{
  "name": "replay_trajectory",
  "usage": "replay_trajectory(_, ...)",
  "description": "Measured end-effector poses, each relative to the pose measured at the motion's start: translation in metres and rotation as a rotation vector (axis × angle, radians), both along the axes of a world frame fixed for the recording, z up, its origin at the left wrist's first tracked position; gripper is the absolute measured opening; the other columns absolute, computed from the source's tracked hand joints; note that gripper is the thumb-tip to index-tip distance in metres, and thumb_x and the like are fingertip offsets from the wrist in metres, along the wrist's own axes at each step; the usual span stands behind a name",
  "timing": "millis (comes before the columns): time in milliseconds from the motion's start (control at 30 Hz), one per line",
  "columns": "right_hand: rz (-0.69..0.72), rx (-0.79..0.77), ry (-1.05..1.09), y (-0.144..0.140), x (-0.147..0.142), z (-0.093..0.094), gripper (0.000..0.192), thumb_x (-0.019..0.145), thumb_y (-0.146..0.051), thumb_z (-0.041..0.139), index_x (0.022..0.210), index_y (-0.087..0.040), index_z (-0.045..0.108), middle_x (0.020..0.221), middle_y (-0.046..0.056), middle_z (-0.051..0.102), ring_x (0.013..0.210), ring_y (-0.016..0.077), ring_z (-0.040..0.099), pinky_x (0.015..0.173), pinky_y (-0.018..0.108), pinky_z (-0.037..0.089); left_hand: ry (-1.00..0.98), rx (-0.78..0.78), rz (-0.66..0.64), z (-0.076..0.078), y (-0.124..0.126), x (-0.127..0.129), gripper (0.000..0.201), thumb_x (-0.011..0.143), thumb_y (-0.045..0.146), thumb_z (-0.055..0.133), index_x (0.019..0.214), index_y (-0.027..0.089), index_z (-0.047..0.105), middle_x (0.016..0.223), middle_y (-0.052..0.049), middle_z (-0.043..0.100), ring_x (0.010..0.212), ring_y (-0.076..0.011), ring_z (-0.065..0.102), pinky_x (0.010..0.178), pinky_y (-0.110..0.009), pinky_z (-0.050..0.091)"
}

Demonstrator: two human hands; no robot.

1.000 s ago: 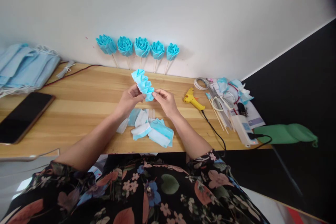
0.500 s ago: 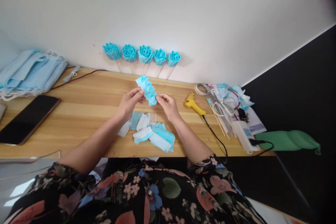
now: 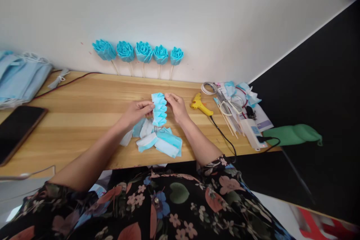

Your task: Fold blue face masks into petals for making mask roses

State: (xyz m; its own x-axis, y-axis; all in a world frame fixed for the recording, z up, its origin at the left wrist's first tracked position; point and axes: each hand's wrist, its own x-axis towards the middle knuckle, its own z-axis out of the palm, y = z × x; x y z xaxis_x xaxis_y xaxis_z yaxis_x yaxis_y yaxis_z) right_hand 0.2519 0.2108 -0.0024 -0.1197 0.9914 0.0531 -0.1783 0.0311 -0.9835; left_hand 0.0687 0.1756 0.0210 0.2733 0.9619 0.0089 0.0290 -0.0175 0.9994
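Item in hand: pleated blue strip (image 3: 159,109), a short run of folded mask fabric, stacked in zigzag pleats. I hold it just above the wooden table (image 3: 84,105), between both hands. Its long axis runs far to near, almost straight away from me, the far end slightly higher.

My left hand (image 3: 137,111): closed in a pinch on the strip's left edge, about mid-length, thumb and fingertips meeting on the fabric.

My right hand (image 3: 174,105): closed in a pinch on the strip's right edge, nearer the far end. The two hands sit on opposite sides of the strip, both touching it; neither is nearer than the other, but the right grips farther along the axis.

Beneath and just near of the strip: a loose heap of cut mask pieces (image 3: 160,140), blue and white, lying flat on the table.

Far edge, against the wall: five finished blue fabric roses (image 3: 144,51) on sticks, standing in a row.

Right of my right hand: yellow glue gun (image 3: 200,105) with black cord, then a clutter of sticks and scissors (image 3: 233,107).

Far left: stack of unused masks (image 3: 19,80); a dark phone (image 3: 17,127) lying flat.
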Motion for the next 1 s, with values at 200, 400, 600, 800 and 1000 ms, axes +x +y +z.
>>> replay_trajectory(200, -0.027, 0.056, -0.073, -0.0015, -0.0021, -0.0007, 0.035, 0.074, -0.055, 0.074, 0.073, -0.02, 0.07, 0.069, -0.002, 0.063, 0.07, 0.0124, 0.056, 0.071, 0.026, 0.048, -0.031, -0.003, 0.008, -0.0043, 0.0017, -0.0007, 0.056, 0.086, 0.066, 0.057, 0.064, 0.015, 0.066, 0.06, -0.005, 0.063, 0.057, -0.0149, 0.056, 0.059, -0.028, 0.044)
replay_trajectory(400, -0.007, 0.09, -0.07, -0.0047, -0.0054, -0.0006, 0.033, 0.077, -0.052, 0.073, 0.072, -0.02, 0.068, 0.067, -0.003, 0.061, 0.067, 0.0119, 0.056, 0.069, 0.026, 0.047, -0.028, -0.009, 0.093, 0.0001, 0.0019, 0.0018, 0.039, 0.07, 0.05, 0.077, 0.057, 0.016, 0.062, 0.054, -0.001, 0.059, 0.053, -0.0111, 0.05, 0.056, -0.024, 0.04)
replay_trajectory(600, -0.01, 0.065, -0.044, -0.0052, -0.005, -0.0006, 0.043, 0.079, -0.062, 0.07, 0.072, -0.02, 0.068, 0.07, -0.001, 0.063, 0.068, 0.012, 0.057, 0.069, 0.026, 0.049, -0.081, -0.003, 0.115, -0.0006, 0.0034, 0.0016, 0.033, 0.072, 0.042, 0.073, 0.054, 0.016, 0.062, 0.052, -0.001, 0.058, 0.052, -0.0104, 0.049, 0.056, -0.024, 0.04)
replay_trajectory(800, 0.098, -0.001, 0.007, -0.0048, -0.0028, 0.0023, 0.052, 0.078, -0.071, 0.066, 0.086, -0.02, 0.075, 0.077, 0.002, 0.068, 0.071, 0.0138, 0.06, 0.068, 0.027, 0.05, -0.194, -0.038, 0.181, -0.0064, 0.0059, -0.0018, 0.03, 0.076, 0.037, 0.071, 0.057, 0.016, 0.061, 0.054, 0.0, 0.059, 0.052, -0.0098, 0.05, 0.056, -0.024, 0.039)
replay_trajectory(1000, 0.075, 0.105, -0.108, -0.0078, -0.0053, 0.0011, 0.036, 0.078, -0.054, 0.074, 0.066, -0.02, 0.068, 0.063, -0.003, 0.06, 0.063, 0.0109, 0.053, 0.065, 0.025, 0.046, -0.223, -0.052, 0.174, -0.0077, 0.0072, -0.0011, 0.044, 0.081, 0.055, 0.069, 0.062, 0.015, 0.063, 0.057, -0.002, 0.06, 0.052, -0.0114, 0.053, 0.053, -0.025, 0.04)
